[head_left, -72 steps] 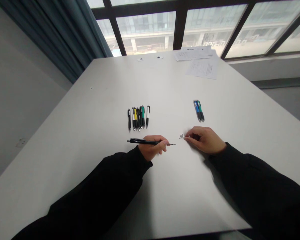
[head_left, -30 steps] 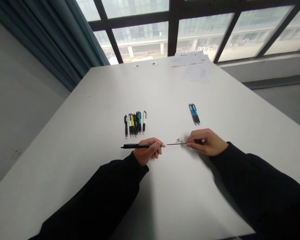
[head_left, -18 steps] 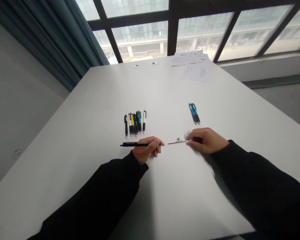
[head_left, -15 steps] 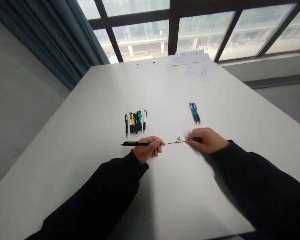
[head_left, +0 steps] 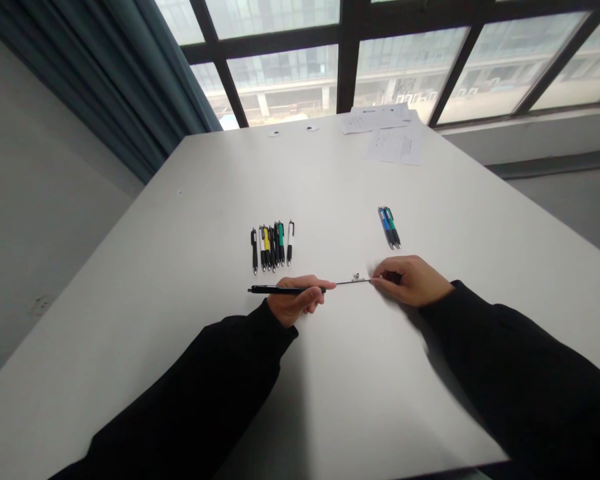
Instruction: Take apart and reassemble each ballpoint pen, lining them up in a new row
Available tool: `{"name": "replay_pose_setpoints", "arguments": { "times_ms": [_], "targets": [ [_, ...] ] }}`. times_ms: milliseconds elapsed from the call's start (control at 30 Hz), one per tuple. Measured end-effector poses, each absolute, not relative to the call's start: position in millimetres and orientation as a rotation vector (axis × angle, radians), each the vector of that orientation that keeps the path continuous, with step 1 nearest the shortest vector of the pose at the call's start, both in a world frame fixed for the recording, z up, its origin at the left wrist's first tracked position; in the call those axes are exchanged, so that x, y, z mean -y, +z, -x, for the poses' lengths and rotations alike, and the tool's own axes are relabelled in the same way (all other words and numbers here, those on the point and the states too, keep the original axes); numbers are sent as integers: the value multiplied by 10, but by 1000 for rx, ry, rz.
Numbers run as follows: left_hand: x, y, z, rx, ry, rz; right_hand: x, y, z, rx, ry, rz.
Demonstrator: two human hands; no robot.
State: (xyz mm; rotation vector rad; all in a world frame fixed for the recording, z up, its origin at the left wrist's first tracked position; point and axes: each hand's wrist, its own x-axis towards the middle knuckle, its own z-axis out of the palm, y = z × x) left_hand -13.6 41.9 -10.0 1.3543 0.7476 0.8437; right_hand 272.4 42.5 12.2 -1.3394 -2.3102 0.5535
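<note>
Fingers closed, my left hand (head_left: 297, 300) holds a black pen barrel (head_left: 275, 290) level, its open end pointing right. My right hand (head_left: 410, 280) pinches one end of a thin dark refill (head_left: 354, 282). The refill's other end is at my left fingertip, close to the barrel's end; whether it touches is too small to tell. Just behind the refill lie small metal parts (head_left: 357, 276) on the white table (head_left: 330, 373).
Several pens (head_left: 273, 247) lie in a row behind my left hand. Behind my right hand are a blue pen (head_left: 386, 227) and a green pen (head_left: 394, 228). Printed papers (head_left: 393, 137) lie at the far edge by the window.
The refill and my right hand have shifted slightly left, and the gap between the refill's left end and my left fingertips has closed.
</note>
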Motion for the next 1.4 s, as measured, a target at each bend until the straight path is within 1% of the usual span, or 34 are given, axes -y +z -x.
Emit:
{"name": "replay_pose_setpoints", "arguments": {
  "times_ms": [100, 167, 267, 367, 433, 500, 667, 833, 900, 967, 1100, 1233, 1400],
  "targets": [
    [-438, -101, 136, -742, 892, -1429, -358, 164, -2627, 2180, 526, 1312],
    [-447, -90, 128, -750, 911, -1511, -277, 198, -2489, 2064, 610, 1277],
    [-440, -94, 87, -733, 913, -1602, -133, 220, -2228, 1894, 1057, 1134],
    [-410, -161, 16, -628, 915, -1526, -35, 194, -2030, 1664, 1467, 1012],
    [-395, -212, -22, -590, 884, -1507, -20, 169, -1976, 1537, 1583, 1009],
    [-393, -227, -37, -591, 882, -1526, -46, 151, -1987, 1454, 1624, 1006],
    [-412, -125, 22, -722, 853, -1461, -204, 148, -2252, 1428, 1576, 1079],
    [-430, -140, 73, -947, 985, -1427, -354, 129, -2646, 1538, 1500, 1219],
    [-434, -155, 82, -1043, 981, -1541, -391, 107, -2745, 1633, 1481, 1247],
    [-434, -147, 93, -1111, 964, -1783, -411, 91, -2798, 1749, 1433, 1269],
    [-438, -116, 116, -1147, 972, -2174, -420, 101, -2825, 2024, 1222, 1301],
    [-445, -137, 121, -1151, 911, -2251, -416, 132, -2827, 2209, 1027, 1309],
    [-441, -132, 96, -1136, 893, -2247, -415, 106, -2812, 2250, 971, 1334]
  ]
}}
